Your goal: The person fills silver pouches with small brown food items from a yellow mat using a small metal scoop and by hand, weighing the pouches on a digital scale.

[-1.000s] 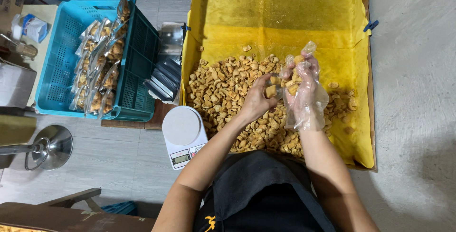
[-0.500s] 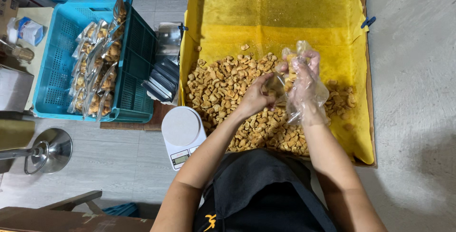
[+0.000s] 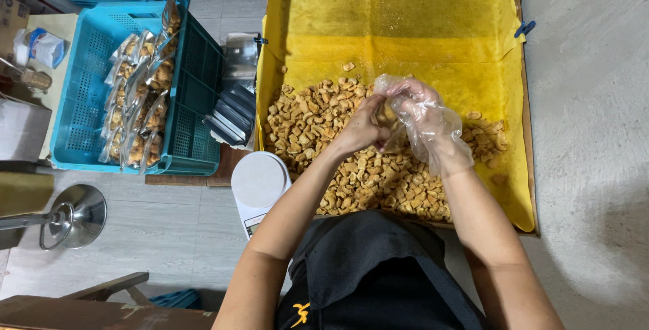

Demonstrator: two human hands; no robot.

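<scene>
Small food-packing workshop, not home kitchen. Signs: big tray lined with yellow oil-stained paper (image 3: 405, 26), heap of fried snack pieces (image 3: 324, 124) — bulk quantity; white digital scale (image 3: 259, 184) beside it; teal plastic crates (image 3: 196, 100) holding filled clear packets (image 3: 138, 100) (standing in rows); bare tiled floor (image 3: 155, 228); metal stool base (image 3: 74, 215).

Bare yellow liner (image 3: 405, 12) is left open beyond the heaped snack pieces (image 3: 338, 140). Passage leftward is blocked by a round white scale (image 3: 258, 180), stacked dark trays (image 3: 233, 117) and a blue crate (image 3: 94, 86).
</scene>
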